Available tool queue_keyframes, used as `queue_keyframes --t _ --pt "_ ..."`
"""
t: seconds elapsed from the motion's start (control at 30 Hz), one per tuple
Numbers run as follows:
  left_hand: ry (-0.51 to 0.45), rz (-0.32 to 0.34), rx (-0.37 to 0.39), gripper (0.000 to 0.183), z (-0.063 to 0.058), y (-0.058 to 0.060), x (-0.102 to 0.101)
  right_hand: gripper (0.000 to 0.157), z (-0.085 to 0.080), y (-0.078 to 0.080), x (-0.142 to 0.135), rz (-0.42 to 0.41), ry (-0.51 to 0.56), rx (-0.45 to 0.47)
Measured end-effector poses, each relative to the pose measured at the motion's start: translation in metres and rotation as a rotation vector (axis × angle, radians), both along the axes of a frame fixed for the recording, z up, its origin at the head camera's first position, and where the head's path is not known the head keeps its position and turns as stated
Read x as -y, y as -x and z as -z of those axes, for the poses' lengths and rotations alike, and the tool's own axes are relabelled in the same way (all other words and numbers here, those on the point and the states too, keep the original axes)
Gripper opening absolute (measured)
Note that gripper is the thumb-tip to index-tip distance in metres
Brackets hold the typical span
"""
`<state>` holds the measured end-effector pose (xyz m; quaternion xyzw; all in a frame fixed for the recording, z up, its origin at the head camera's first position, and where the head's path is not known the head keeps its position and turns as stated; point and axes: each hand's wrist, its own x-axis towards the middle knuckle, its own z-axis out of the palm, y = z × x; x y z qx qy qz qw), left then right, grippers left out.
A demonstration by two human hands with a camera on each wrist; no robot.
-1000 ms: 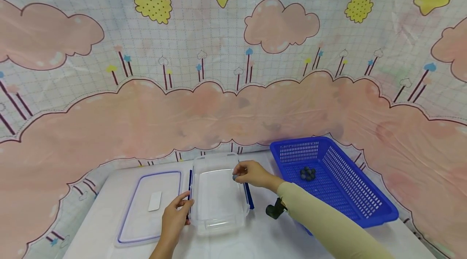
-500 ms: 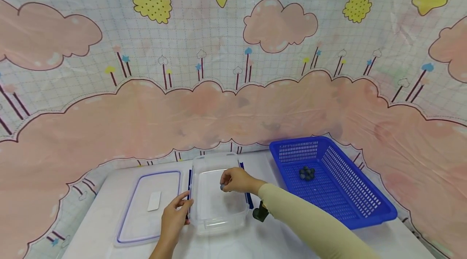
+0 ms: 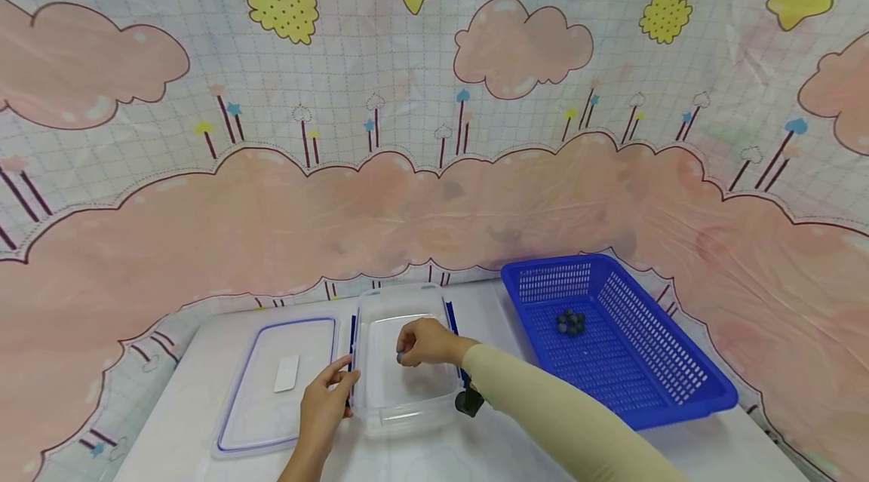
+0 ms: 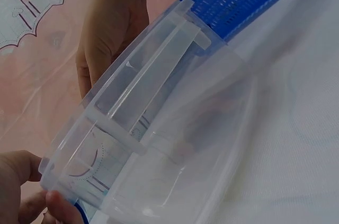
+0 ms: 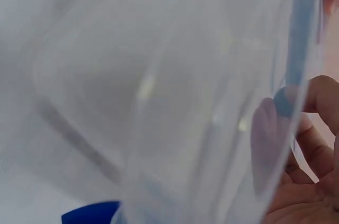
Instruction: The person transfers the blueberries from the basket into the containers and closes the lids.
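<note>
My right hand (image 3: 428, 342) pinches a blueberry (image 3: 400, 357) over the clear plastic box (image 3: 407, 418) in the head view. Seen through the box wall in the right wrist view, the blueberry (image 5: 283, 102) sits between thumb and fingertip. My left hand (image 3: 321, 400) grips the left side of the box. The left wrist view shows the left thumb and fingers (image 4: 61, 208) around the box's edge. Several more dark blueberries (image 3: 570, 322) lie clustered in the blue basket (image 3: 679, 331) on the right.
A clear lid with a blue seal (image 3: 244, 361) lies left of the box, bearing a white label (image 3: 287, 373). Blue latches (image 3: 450, 316) stand out at the box's sides. A patterned cloth (image 3: 407, 218) hangs behind the white table (image 3: 176, 422).
My right hand has moved left and down with the blueberry, from the box's right edge to over its middle. My left hand has stayed on the box.
</note>
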<state>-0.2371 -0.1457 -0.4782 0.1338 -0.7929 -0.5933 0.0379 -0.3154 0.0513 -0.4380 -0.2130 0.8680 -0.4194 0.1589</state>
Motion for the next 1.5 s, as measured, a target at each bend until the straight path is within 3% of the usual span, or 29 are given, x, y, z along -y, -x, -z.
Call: queue_keyframes --t 0.33,0.53,0.8,1.0,1.3,1.5 --pt "0.000 -0.008 0.003 0.042 0.001 -0.002 0.000 0.009 -0.009 0.004 0.015 -0.008 -0.018 0.053" --pt "-0.002 -0.004 0.011 0.043 0.001 -0.002 -0.001 0.008 -0.014 0.011 0.023 0.043 -0.019 0.066" --pt "-0.004 -0.009 0.009 0.043 0.000 -0.002 -0.001 0.009 -0.004 0.020 0.032 0.100 0.020 0.094" --pt "0.000 -0.017 0.010 0.043 0.001 -0.003 -0.001 0.009 0.003 0.023 0.039 0.131 -0.017 0.120" --pt "0.013 -0.023 0.024 0.043 0.006 -0.001 -0.004 0.012 0.013 0.029 0.049 0.142 -0.064 0.135" --pt "0.018 -0.026 0.017 0.043 0.007 0.001 -0.003 0.008 0.013 0.031 0.053 0.103 -0.090 0.150"
